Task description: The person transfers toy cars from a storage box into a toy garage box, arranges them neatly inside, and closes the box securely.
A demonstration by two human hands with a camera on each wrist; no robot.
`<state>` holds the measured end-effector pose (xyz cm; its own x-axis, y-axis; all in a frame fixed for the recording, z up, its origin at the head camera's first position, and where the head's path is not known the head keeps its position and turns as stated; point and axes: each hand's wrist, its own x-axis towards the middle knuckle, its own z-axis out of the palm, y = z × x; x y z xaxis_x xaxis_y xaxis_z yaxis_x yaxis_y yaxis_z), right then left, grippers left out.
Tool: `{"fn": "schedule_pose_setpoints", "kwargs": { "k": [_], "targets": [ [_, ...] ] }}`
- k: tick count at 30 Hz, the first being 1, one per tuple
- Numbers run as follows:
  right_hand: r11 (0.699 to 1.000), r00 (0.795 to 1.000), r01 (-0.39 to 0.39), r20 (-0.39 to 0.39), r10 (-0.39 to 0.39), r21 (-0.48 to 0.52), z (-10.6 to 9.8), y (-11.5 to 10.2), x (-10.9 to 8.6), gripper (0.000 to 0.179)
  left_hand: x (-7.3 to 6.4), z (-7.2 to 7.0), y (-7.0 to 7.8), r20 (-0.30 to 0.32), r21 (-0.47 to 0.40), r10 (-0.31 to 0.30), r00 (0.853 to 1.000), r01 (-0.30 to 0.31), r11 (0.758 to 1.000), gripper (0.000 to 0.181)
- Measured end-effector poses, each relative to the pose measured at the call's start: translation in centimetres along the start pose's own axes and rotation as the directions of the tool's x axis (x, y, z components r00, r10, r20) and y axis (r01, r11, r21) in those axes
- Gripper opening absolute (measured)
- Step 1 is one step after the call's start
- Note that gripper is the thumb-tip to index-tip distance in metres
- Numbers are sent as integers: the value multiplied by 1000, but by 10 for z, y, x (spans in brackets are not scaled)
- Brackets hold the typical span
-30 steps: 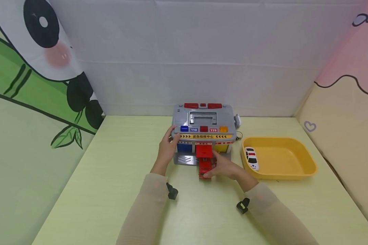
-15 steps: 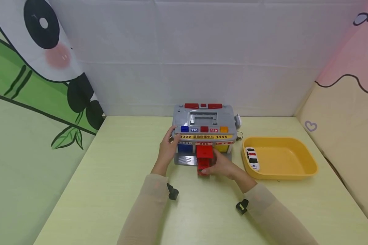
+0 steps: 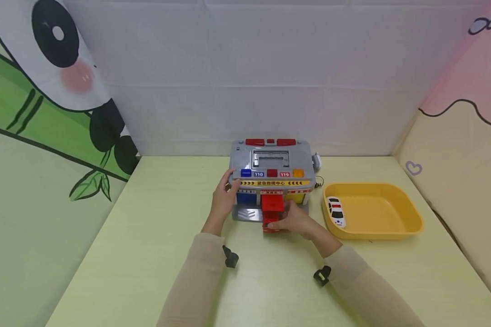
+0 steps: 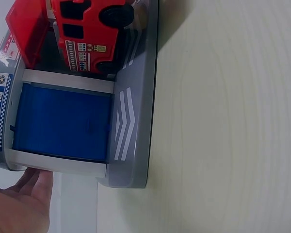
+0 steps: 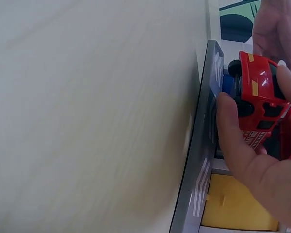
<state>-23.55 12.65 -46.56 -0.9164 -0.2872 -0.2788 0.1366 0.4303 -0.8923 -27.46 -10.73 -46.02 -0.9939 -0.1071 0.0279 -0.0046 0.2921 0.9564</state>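
Your left hand (image 3: 222, 200) grips the front left corner of the grey toy station (image 3: 243, 157), thumb at the front and fingers along the side. Your right hand (image 3: 296, 221) holds the red toy fire truck (image 5: 256, 80) between thumb and fingers. The truck is at the middle doorway of the station, over its front ramp (image 4: 131, 160) and partly beneath the raised red door (image 3: 272, 203); you can't tell whether all its wheels touch the ramp.

That door juts out above the truck, hiding part of it from your head view. Left of it on the station is the blue door (image 4: 63, 124), lowered; right of it is the yellow door (image 5: 240, 204), which your right hand partly covers from above. A white handset-like piece (image 3: 317, 162) hangs on the station's right side, with a dark coiled cord (image 3: 319, 181) below. Farther right of the station sits the yellow tray (image 3: 376, 235), a white toy car (image 3: 336, 212) against its near-station wall.
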Motion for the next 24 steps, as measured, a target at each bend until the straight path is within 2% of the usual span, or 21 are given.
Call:
{"fn": "schedule_pose_setpoints", "kwargs": {
  "k": [8, 15, 20, 24],
  "targets": [
    [982, 996, -51, 84, 36, 181, -4, 4, -1, 62, -1, 0, -1, -1, -10, 8, 1000, -8, 1000, 46],
    [984, 996, -49, 82, 36, 171, -6, 5, -1, 52, -2, 0, -1, -1, 2, -1, 1000, 1, 1000, 47],
    [967, 996, -56, 87, 35, 247, -4, 6, 2, 45, -1, 0, -2, -2, -1, 9, 1000, -9, 1000, 46],
    [973, 998, -44, 54, 32, 228, -3, 7, 6, 36, -1, 0, -2, -1, 2, 8, 1000, -8, 1000, 46]
  ]
}}
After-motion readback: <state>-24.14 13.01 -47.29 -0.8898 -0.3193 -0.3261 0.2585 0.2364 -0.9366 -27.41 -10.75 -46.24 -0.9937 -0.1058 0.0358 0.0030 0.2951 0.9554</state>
